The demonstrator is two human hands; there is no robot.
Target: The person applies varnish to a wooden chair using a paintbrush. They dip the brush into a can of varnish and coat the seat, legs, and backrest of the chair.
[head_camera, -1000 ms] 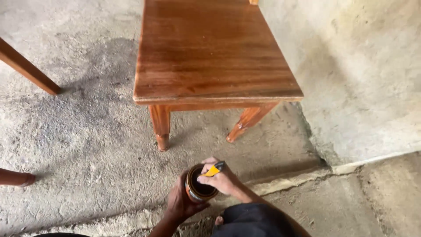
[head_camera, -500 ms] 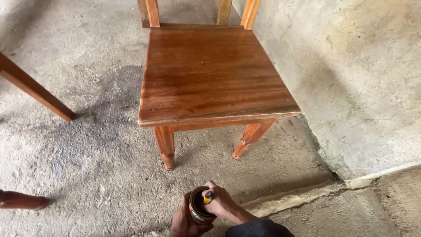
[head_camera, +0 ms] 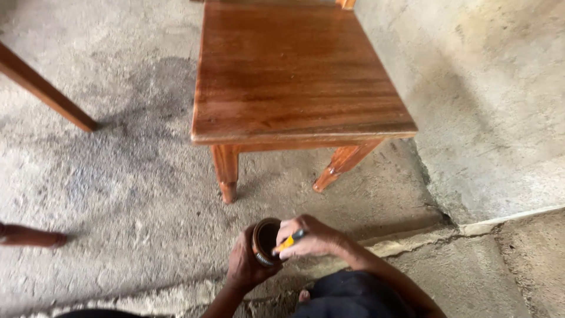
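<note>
My left hand [head_camera: 242, 266] grips a small round tin [head_camera: 263, 241] with a dark, brown-stained inside, tilted toward me just above the concrete floor. My right hand [head_camera: 309, 237] is closed around a tool with a yellow handle [head_camera: 288, 241], whose tip reaches into the tin's mouth; the tip itself is hidden. Straight ahead stands a glossy reddish-brown wooden chair [head_camera: 294, 76], its seat facing me and its two front legs [head_camera: 226, 171] on the floor, a short way beyond my hands.
Rough grey concrete floor [head_camera: 118, 194] spreads to the left, with a dark stain beside the chair. Two other wooden legs [head_camera: 44, 91] enter from the left edge. A concrete wall [head_camera: 488, 100] rises on the right, with a low step [head_camera: 412, 238] near my hands.
The view has shifted, so the chair now sits higher and closer in the frame. My hands stay together on the tin and tool, now a little further right.
</note>
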